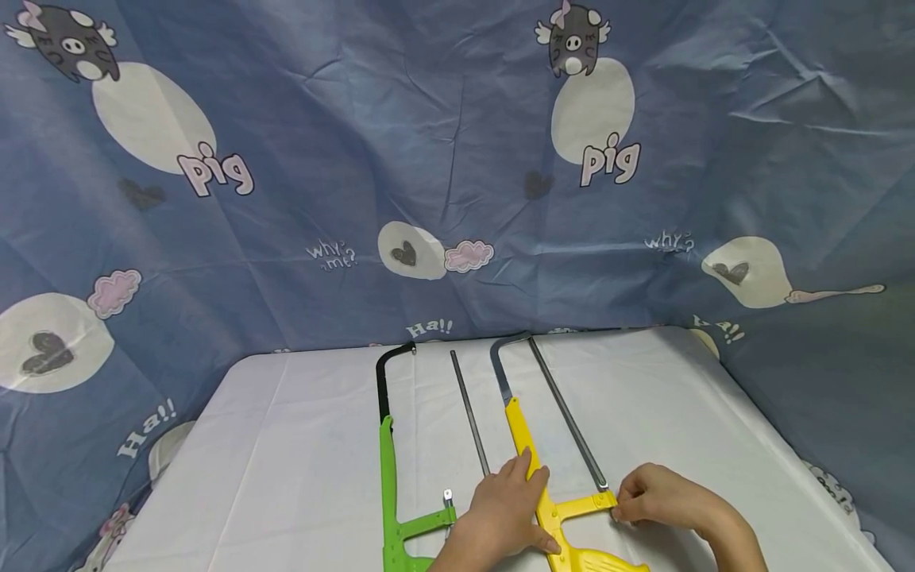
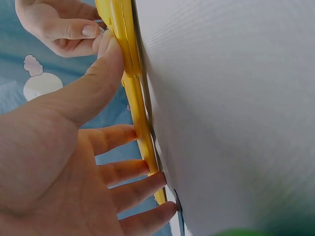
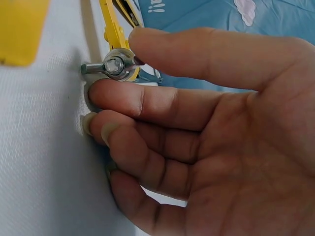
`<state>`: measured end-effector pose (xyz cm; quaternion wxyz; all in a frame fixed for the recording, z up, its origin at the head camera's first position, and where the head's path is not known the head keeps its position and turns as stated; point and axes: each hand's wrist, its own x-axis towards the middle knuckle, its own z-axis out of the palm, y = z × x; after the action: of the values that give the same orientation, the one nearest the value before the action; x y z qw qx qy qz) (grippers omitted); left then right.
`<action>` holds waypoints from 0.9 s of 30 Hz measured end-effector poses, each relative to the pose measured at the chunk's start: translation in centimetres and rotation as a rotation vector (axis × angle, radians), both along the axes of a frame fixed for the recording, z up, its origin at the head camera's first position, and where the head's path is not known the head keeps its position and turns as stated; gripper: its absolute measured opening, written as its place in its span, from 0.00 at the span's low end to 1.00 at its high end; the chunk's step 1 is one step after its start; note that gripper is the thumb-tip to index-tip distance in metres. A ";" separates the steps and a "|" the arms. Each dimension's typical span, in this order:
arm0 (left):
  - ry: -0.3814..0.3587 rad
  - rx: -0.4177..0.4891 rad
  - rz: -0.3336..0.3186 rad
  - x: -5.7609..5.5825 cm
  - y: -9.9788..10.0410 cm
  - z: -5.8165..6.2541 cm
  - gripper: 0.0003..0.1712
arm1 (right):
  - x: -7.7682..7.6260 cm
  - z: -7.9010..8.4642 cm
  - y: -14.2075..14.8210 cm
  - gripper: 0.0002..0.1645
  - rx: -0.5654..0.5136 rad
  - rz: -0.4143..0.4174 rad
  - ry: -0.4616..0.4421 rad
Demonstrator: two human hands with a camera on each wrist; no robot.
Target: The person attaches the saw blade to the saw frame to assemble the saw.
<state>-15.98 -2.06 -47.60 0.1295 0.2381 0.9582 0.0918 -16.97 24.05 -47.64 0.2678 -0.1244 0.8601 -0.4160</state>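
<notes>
A yellow hacksaw (image 1: 524, 433) lies on the white table, its blade (image 1: 568, 413) stretched along the right side between the grey front arm and the yellow crosspiece. My left hand (image 1: 503, 508) presses on the frame, its fingers fairly straight along one edge and the thumb against the yellow part, as the left wrist view shows. At the crosspiece's outer end, my right hand (image 1: 668, 496) pinches a metal wing nut (image 3: 115, 65) between thumb and forefinger. The right hand's other fingers curl near the tabletop.
Left of the yellow saw lies a green hacksaw (image 1: 388, 469) with a metal fitting (image 1: 448, 496) on its crosspiece. A loose blade (image 1: 469, 413) rests between the two saws. Behind the white table (image 1: 286, 453) hangs a blue printed cloth (image 1: 457, 159).
</notes>
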 end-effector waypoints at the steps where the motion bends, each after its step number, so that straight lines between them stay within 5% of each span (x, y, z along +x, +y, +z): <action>1: -0.001 -0.001 0.000 0.0 0.0 0.0 0.56 | 0.0 0.0 0.0 0.20 0.000 0.000 0.000; 10: -0.001 0.001 -0.003 0.0 0.0 0.0 0.56 | 0.3 0.1 0.1 0.04 0.007 -0.030 0.034; 27: 0.005 -0.007 -0.012 0.0 0.0 -0.1 0.56 | 0.1 -0.4 0.5 0.03 -0.029 0.007 0.065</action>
<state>-16.03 -2.07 -47.66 0.1287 0.2437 0.9573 0.0872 -16.85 24.58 -48.01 0.2392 -0.1448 0.8619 -0.4230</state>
